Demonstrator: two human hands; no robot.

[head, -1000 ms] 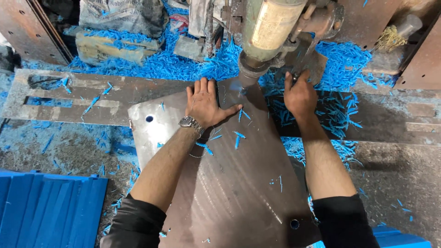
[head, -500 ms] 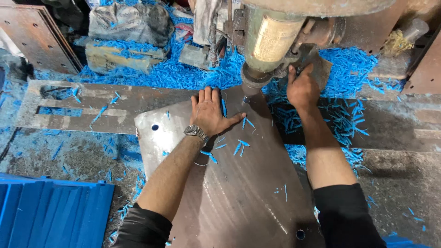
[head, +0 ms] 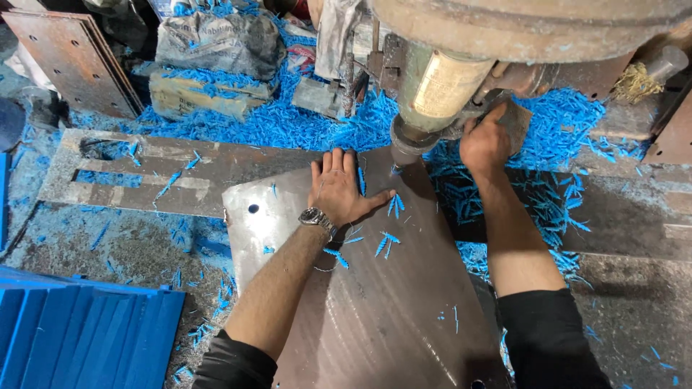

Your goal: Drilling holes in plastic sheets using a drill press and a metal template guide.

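A large steel plate [head: 389, 310] with a small round hole near its upper left corner lies under a heavy press head [head: 432, 94]. My left hand [head: 339, 189], with a wristwatch, presses flat on the plate just left of the punch, fingers spread. My right hand [head: 484, 144] reaches up to the right side of the machine head and grips a lever or part there; what it holds is partly hidden. Blue shavings lie scattered on the plate.
Piles of blue plastic shavings [head: 288, 122] cover the machine bed. A slotted steel base plate [head: 144, 176] lies to the left. Blue ribbed sheets [head: 79, 331] sit at the lower left. Rusty drilled plates [head: 79, 65] and a sack [head: 216, 43] lie at the back.
The view has shifted, so the plate and hands sit lower and further right. Both hands keep their places, left flat on the plate, right at the machine head.
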